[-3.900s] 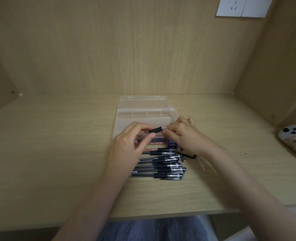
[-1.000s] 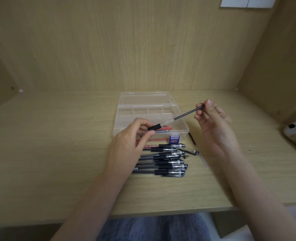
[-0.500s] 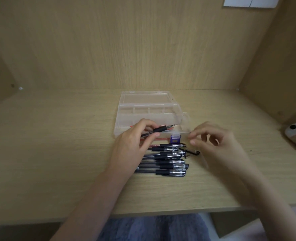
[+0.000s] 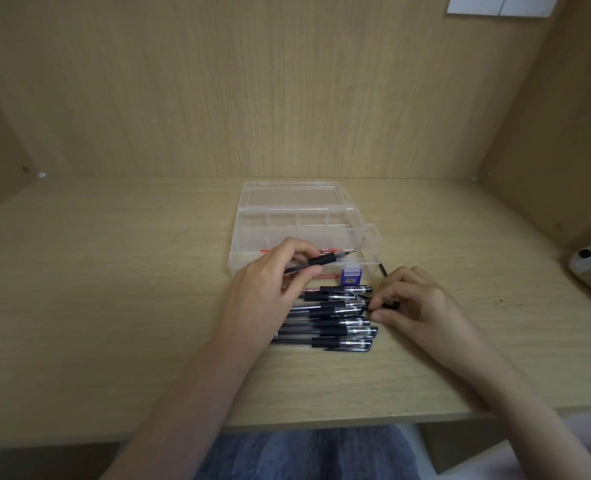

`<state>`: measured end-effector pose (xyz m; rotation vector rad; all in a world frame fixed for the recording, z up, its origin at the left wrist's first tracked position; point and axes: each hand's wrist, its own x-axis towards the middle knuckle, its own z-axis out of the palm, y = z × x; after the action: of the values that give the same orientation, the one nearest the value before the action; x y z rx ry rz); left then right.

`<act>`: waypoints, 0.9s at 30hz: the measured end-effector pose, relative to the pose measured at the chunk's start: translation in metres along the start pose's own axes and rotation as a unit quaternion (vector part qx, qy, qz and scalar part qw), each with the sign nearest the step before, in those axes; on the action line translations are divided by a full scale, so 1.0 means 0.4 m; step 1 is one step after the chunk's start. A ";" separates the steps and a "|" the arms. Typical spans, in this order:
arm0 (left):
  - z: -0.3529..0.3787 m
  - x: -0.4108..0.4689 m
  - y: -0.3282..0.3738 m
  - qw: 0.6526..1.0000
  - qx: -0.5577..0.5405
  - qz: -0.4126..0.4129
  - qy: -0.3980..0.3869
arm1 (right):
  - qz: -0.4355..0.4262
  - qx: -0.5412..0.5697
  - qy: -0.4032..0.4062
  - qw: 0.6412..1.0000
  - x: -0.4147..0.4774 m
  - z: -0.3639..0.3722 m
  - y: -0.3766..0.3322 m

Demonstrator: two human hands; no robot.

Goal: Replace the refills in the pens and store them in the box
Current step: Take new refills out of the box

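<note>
Roughly sideways, the left hand's (image 4: 266, 292) pen (image 4: 322, 261) points right.

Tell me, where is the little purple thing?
In the head view the purple thing sits on the desk, in front of the clear box, behind the row of pens, between the left hand and right hand.

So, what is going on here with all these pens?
A person is working through a set of pens at a wooden desk. The left hand holds an uncapped black-grip pen over the front of the open clear plastic box, which has red refills inside. The right hand pinches a black pen cap on the desk, beside the row of capped pens in front of the box.
</note>
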<state>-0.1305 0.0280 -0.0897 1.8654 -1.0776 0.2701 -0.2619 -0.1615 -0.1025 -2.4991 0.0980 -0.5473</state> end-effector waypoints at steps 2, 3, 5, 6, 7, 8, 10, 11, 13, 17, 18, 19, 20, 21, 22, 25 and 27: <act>0.000 0.000 0.000 1.000 0.002 0.000 -0.002 | 0.003 0.004 0.005 1.000 -0.003 -0.004 -0.007; -0.001 0.000 0.001 1.000 0.003 0.000 -0.003 | 0.017 0.029 0.018 0.999 -0.005 -0.008 -0.013; -0.002 0.000 0.003 1.000 0.004 0.001 -0.004 | 0.075 0.128 0.071 0.986 0.001 -0.020 -0.030; -0.002 0.000 0.003 1.000 0.005 0.003 -0.005 | 0.100 0.177 0.105 0.973 0.008 -0.026 -0.040; -0.001 0.000 0.003 1.000 0.005 0.006 -0.005 | 0.113 0.217 0.133 0.960 0.020 -0.034 -0.048; -0.001 0.000 0.003 1.000 0.004 0.007 -0.004 | 0.111 0.242 0.150 0.952 0.035 -0.043 -0.055; 0.000 0.000 0.002 1.000 0.002 0.005 -0.004 | 0.083 0.259 0.142 0.952 0.069 -0.060 -0.067; -0.001 0.000 0.002 1.000 0.001 0.003 -0.005 | 0.072 0.257 0.130 0.955 0.082 -0.063 -0.071; -0.002 -0.002 0.002 1.000 0.001 -0.002 -0.006 | 0.065 0.256 0.115 0.958 0.098 -0.051 -0.072; -0.002 -0.002 0.001 1.000 0.001 -0.006 -0.007 | 0.060 0.312 0.121 0.940 0.093 -0.006 -0.076; -0.001 -0.002 0.001 1.000 0.002 -0.006 -0.008 | 0.057 0.314 0.120 0.940 0.092 -0.001 -0.074; -0.001 -0.002 0.001 1.000 0.003 -0.004 -0.009 | 0.053 0.313 0.118 0.941 0.091 0.000 -0.073; 0.000 -0.002 0.001 1.000 0.003 -0.004 -0.010 | 0.050 0.312 0.115 0.942 0.093 -0.001 -0.072; 0.000 -0.002 0.001 1.000 0.002 -0.004 -0.012 | 0.047 0.311 0.112 0.943 0.093 -0.004 -0.073; 0.001 -0.001 0.001 1.000 0.001 -0.005 -0.013 | 0.042 0.307 0.109 0.945 0.095 -0.007 -0.075; 0.003 0.000 0.002 1.000 0.000 -0.005 -0.013 | 0.027 0.282 0.089 0.955 0.099 -0.012 -0.079; 0.003 -0.001 0.001 1.000 0.002 -0.005 -0.012 | 0.017 0.262 0.068 0.962 0.103 -0.009 -0.079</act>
<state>-0.1313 0.0272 -0.0903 1.8811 -1.0836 0.2441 -0.2273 -0.1447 -0.0675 -1.9405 0.0409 -0.6357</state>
